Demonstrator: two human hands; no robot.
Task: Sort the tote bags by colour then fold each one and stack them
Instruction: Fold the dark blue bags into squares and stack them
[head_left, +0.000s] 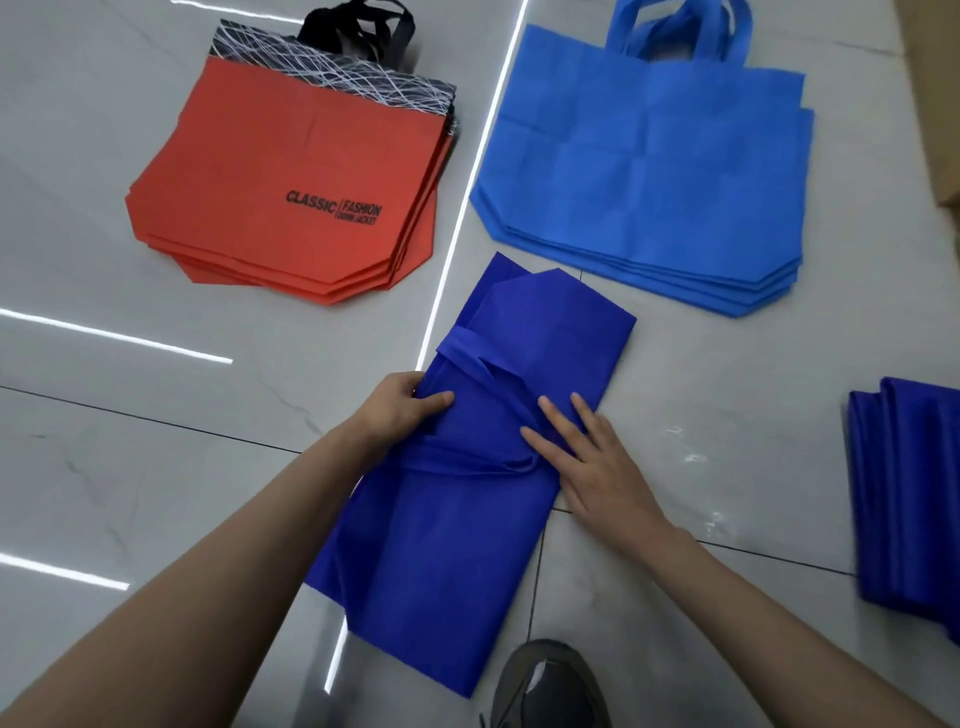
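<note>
A dark blue tote bag (447, 545) lies lengthwise on the floor in front of me, folded into a long strip with its handles across the middle. My left hand (402, 408) grips the bag's left edge, thumb on top of the cloth. My right hand (587, 462) lies flat with straight fingers, pressing the handles and the fold near the bag's right edge. A stack of red tote bags (270, 192) with black patterned tops and black handles lies at the far left. A stack of light blue tote bags (649, 176) lies at the far right.
A pile of folded dark blue bags (909, 493) sits at the right edge. My shoe (545, 686) shows at the bottom, just below the bag. The floor is glossy grey tile with bright light reflections. A brown cardboard piece (935, 78) is at the top right corner.
</note>
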